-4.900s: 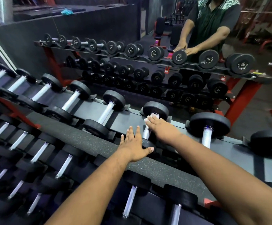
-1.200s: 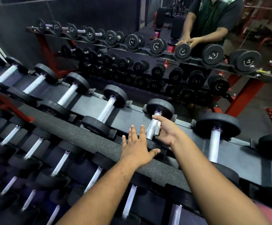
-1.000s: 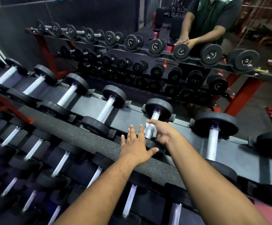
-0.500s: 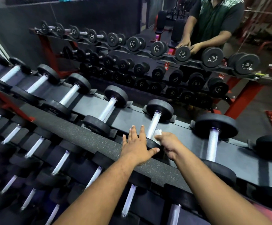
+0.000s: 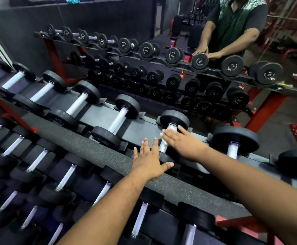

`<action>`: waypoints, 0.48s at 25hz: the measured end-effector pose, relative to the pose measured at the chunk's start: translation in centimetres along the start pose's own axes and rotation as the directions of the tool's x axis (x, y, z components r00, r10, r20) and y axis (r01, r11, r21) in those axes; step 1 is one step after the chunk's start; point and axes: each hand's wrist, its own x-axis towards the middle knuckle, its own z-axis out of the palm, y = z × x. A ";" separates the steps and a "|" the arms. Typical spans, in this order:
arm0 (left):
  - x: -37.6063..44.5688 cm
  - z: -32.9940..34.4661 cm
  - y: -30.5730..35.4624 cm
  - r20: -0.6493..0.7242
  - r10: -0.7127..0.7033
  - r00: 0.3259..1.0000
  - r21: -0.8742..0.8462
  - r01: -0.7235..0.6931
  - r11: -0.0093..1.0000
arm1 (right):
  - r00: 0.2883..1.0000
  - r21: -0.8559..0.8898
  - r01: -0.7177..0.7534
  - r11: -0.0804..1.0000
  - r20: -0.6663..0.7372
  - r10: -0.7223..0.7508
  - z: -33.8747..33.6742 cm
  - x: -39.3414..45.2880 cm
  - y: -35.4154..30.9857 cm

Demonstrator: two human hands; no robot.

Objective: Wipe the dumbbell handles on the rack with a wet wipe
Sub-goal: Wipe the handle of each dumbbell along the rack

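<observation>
A row of black dumbbells with pale handles lies on the top shelf of the rack [image 5: 94, 152]. My right hand [image 5: 183, 142] lies over the upper part of one dumbbell handle [image 5: 162, 147], just below its far head [image 5: 175, 119]. Its fingers drape across the handle and hold a white wet wipe [image 5: 161, 134] against it; only a corner of the wipe shows. My left hand [image 5: 148, 161] rests flat on the speckled padded rail, fingers spread, thumb beside the near head of the same dumbbell.
More dumbbells sit left [image 5: 117, 119] and right [image 5: 232, 147] on the shelf, and a lower row [image 5: 66, 175] lies beneath the rail. Beyond stands a second red-framed rack [image 5: 261, 114], with a person in a dark green shirt [image 5: 232, 27] touching a dumbbell on it.
My right hand has slid with the wipe from the near end of the handle up toward the far head. My left hand has stayed flat on the rail.
</observation>
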 end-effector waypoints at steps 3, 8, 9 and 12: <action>-0.3 -0.1 0.2 -0.008 -0.013 1.000 0.010 0.013 1.000 | 0.989 -0.167 -0.105 0.980 0.090 0.121 0.4 2.1 -0.1; -0.3 0.1 0.2 -0.014 -0.008 1.000 0.002 0.008 1.000 | 0.973 0.113 0.225 0.968 0.020 -0.229 -0.6 2.3 0.4; -0.3 0.1 0.1 -0.016 -0.005 1.000 -0.001 0.005 1.000 | 0.979 0.208 0.204 0.957 -0.036 -0.201 -0.5 2.0 1.6; -0.2 0.0 0.0 -0.008 0.003 1.000 -0.009 -0.003 1.000 | 0.993 0.313 -0.003 0.950 -0.113 0.040 0.1 1.5 1.1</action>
